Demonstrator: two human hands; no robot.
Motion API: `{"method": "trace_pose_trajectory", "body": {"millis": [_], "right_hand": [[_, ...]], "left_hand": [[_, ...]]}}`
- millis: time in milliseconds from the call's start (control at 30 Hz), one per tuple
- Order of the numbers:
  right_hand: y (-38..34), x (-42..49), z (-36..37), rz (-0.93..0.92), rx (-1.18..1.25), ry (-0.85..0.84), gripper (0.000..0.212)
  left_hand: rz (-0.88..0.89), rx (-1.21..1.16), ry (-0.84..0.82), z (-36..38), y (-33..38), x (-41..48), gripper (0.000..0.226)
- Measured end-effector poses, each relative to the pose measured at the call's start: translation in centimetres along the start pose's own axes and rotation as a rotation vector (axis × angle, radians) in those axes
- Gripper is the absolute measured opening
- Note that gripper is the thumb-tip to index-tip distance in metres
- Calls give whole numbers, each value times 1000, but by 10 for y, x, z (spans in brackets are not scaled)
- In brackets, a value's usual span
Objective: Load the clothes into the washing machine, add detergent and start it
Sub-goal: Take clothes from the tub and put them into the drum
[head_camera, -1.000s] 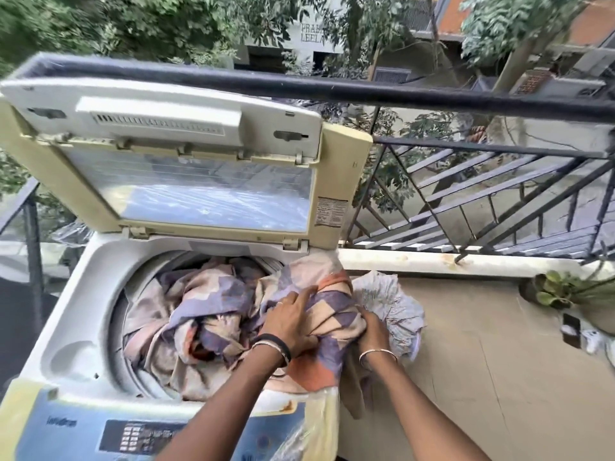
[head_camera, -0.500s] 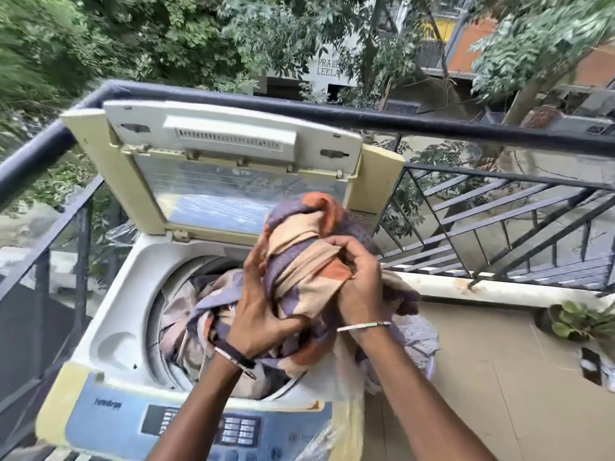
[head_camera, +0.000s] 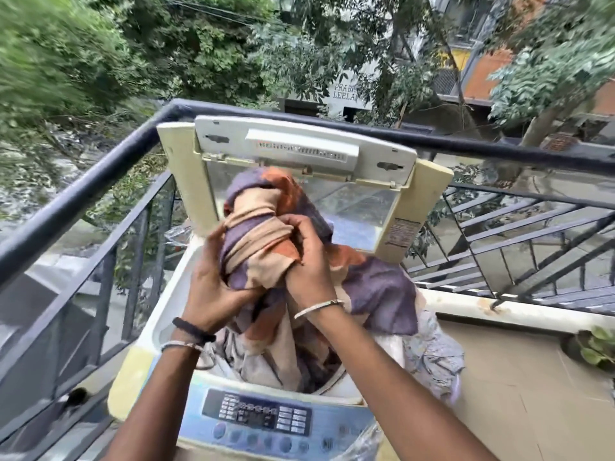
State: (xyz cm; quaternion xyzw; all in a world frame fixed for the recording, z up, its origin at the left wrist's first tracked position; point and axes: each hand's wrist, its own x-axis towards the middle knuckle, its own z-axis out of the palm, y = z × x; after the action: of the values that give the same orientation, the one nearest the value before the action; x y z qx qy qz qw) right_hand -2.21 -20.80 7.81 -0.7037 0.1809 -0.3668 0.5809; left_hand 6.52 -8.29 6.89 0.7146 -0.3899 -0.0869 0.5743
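Observation:
A top-loading washing machine [head_camera: 173, 314] stands on a balcony with its lid [head_camera: 303, 151] raised. A large cloth patterned in purple, orange and beige [head_camera: 263, 237] is bunched up above the drum, its lower part trailing down into the opening. My left hand [head_camera: 213, 287] grips the bunch from the left and below. My right hand [head_camera: 306, 261] grips it from the right, fingers curled into the folds. A pale grey printed cloth [head_camera: 432, 357] hangs over the machine's right side. The control panel [head_camera: 259, 417] faces me at the bottom.
A dark metal railing [head_camera: 100, 181] runs close along the left and behind the machine. A low white ledge [head_camera: 499, 311] and tiled balcony floor [head_camera: 519, 394] lie to the right. A potted plant [head_camera: 595, 347] sits at the right edge. Trees and buildings stand beyond.
Both hands have lifted the bunched patterned cloth from the drum's right rim up above the opening. The view has swung so the machine sits more to the centre.

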Motion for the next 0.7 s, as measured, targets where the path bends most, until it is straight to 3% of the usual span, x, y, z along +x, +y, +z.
{"method": "trace_pose_trajectory", "body": {"millis": [67,167,233,300,400,500,600,700], "right_hand": [[42,-14,-13,112,-345,-46,37],[104,-38,-46,425,-725,-328,39],[126,-56,-68,511,-877,-458,44],[132,-67,-90,552,-926,-381,38],[129,-71,-115,443,-984,-63,35],[132,-63,-143,376,-1148,210,50],[143,-55,-170,601,-1219,171,65],[150,-52,-179,643,-1127,216,26]], "left_hand": [[-155,154,-222,2,-36,-6,91],[-369,429,-612,12,-71,-19,102],[-432,440,-656,17,-83,-26,89],[-456,449,-603,20,-93,-27,73],[-494,459,-571,22,-102,-22,69],[-509,455,-596,30,-102,-17,67],[-513,446,-630,39,-106,-15,63],[-507,441,-626,43,-107,-13,61]]}}
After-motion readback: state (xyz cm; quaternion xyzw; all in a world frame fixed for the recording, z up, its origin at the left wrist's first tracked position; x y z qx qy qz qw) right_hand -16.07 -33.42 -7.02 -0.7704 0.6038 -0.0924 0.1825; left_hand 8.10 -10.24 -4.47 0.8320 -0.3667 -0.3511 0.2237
